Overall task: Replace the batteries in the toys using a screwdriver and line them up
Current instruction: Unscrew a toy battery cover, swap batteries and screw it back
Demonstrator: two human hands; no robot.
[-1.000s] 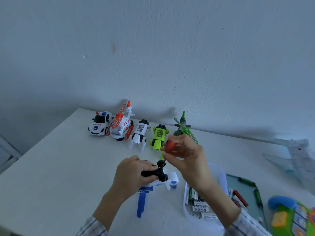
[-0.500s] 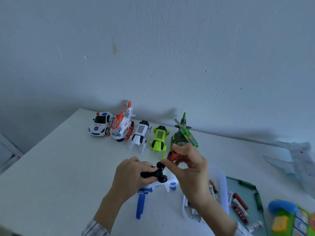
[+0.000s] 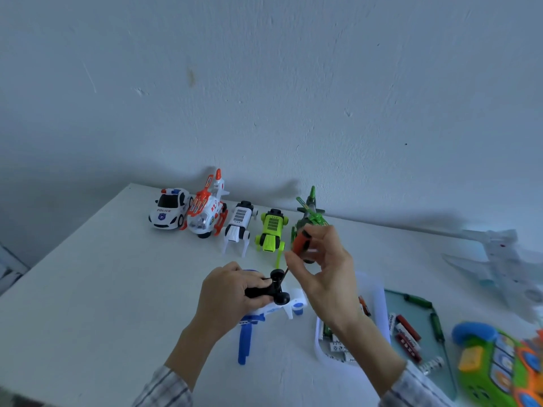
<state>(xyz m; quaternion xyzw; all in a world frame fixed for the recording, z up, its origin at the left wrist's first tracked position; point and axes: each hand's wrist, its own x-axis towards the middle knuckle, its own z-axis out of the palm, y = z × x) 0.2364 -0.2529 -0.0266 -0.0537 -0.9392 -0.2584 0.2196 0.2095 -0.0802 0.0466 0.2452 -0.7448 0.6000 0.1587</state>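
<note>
My left hand (image 3: 232, 295) grips a blue-and-white toy helicopter (image 3: 264, 311) turned belly up, black wheels on top, near the table's middle. My right hand (image 3: 324, 274) pinches a red-handled screwdriver (image 3: 301, 243) with its thin tip angled down onto the toy's underside by a wheel. A row of toys stands at the back: police car (image 3: 169, 208), orange-white helicopter (image 3: 207, 211), white robot dog (image 3: 238, 226), lime robot dog (image 3: 271, 230), green helicopter (image 3: 310, 214). A white tray (image 3: 379, 292) with batteries sits partly behind my right wrist.
A teal tray (image 3: 423, 318) at the right holds green-handled screwdrivers (image 3: 436, 321) and red batteries (image 3: 407, 333). A colourful toy phone (image 3: 499, 359) lies at the lower right. A white toy plane (image 3: 499, 259) rests at the far right. The table's left edge runs diagonally.
My right hand has shifted and turned the screwdriver handle between its fingers above the toy. My left hand keeps the same hold on the helicopter.
</note>
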